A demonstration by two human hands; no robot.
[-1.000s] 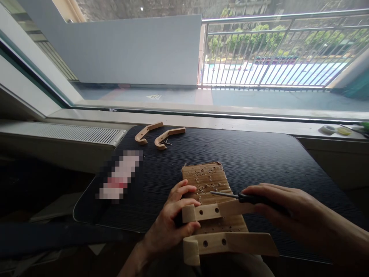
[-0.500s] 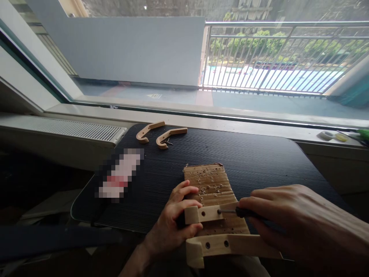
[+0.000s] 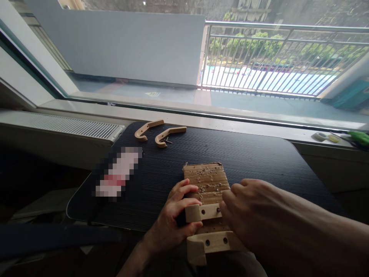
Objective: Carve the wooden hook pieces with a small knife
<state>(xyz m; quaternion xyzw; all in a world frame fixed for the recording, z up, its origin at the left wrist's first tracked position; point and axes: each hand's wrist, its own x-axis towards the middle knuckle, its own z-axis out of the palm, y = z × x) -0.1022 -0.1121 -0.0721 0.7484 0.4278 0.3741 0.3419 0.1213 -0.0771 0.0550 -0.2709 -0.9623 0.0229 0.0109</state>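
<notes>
My left hand [image 3: 170,219] is closed around the curled end of a wooden hook [image 3: 208,212], pressing it against a cardboard piece [image 3: 206,175] full of small holes. At the hook's second hole a dark screw head [image 3: 218,210] shows. My right hand [image 3: 245,211] is closed right beside that hole, its fist covering the hook's far end. The screwdriver it held a moment ago is hidden behind its fingers. Nearer to me lies another wooden hook [image 3: 216,243] with dark screws in both holes, partly behind the right hand.
Two more wooden hooks [image 3: 150,130] lie at the back of the black table [image 3: 253,161], with small screws [image 3: 168,141] by the right one. A blurred pinkish item [image 3: 119,173] is at the left. Tape rolls [image 3: 320,136] sit on the window sill [image 3: 201,123].
My right hand has moved left, closer to the hook's hole, and turned so that its fingers now hide the screwdriver. The left hand keeps its hold on the hook.
</notes>
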